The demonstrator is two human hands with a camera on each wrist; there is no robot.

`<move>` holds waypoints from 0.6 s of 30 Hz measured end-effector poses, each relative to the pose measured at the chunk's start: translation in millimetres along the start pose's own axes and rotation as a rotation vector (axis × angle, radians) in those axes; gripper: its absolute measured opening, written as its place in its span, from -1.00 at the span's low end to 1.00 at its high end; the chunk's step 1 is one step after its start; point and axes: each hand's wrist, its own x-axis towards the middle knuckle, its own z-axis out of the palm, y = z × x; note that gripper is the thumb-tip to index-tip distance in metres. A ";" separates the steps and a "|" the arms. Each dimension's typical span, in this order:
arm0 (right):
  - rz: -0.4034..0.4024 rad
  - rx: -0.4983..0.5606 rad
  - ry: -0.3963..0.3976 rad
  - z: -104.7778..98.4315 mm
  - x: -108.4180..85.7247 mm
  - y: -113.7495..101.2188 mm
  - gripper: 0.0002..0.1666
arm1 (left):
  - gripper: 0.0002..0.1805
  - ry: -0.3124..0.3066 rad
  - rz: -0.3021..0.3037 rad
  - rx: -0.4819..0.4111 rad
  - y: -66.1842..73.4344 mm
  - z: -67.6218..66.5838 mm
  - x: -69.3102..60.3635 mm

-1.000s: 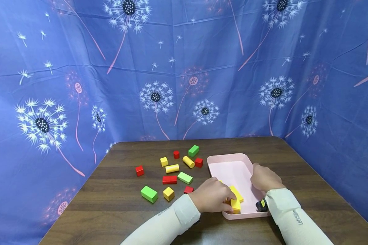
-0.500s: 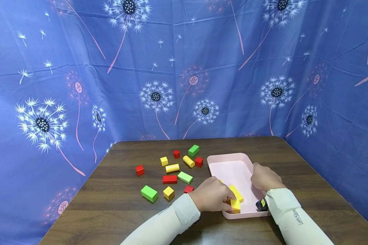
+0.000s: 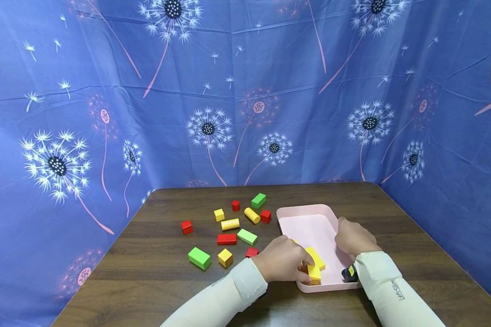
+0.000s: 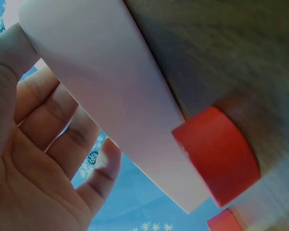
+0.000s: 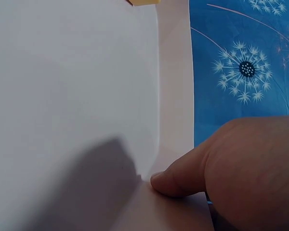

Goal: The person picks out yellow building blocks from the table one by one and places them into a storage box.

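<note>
A pink tray sits on the right part of the wooden table. My left hand reaches over its left wall at the near corner, thumb and index finger closed about a yellow block. Another yellow block lies beside it on the tray floor. In the left wrist view, the tray wall hides the fingertips and whatever they hold. My right hand grips the tray's right wall, and the right wrist view shows its thumb over the rim onto the inner side.
Left of the tray, loose blocks are scattered: green blocks, yellow cylinders, a yellow cube and a red block. One red piece lies close to the tray's left wall. A blue dandelion-print curtain surrounds the table.
</note>
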 end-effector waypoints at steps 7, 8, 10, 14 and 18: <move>-0.001 -0.017 0.005 1.8 1.6 -0.6 -0.34 | -0.70 0.001 -0.005 -0.007 -0.4 0.7 -0.8; 0.001 -0.018 0.003 2.1 1.7 -0.7 -0.33 | -0.70 0.002 -0.002 -0.006 -0.5 1.2 -0.9; 0.003 -0.020 -0.002 2.4 1.7 -1.2 -0.33 | -0.71 0.004 0.004 -0.005 -0.8 2.1 -1.2; 0.002 -0.019 -0.007 1.1 0.6 -2.5 -0.33 | -0.71 0.011 0.017 0.000 -1.5 2.4 -0.7; 0.012 -0.014 -0.010 -2.1 0.3 -3.6 -0.33 | -0.71 0.010 0.019 -0.006 -2.3 -0.2 0.7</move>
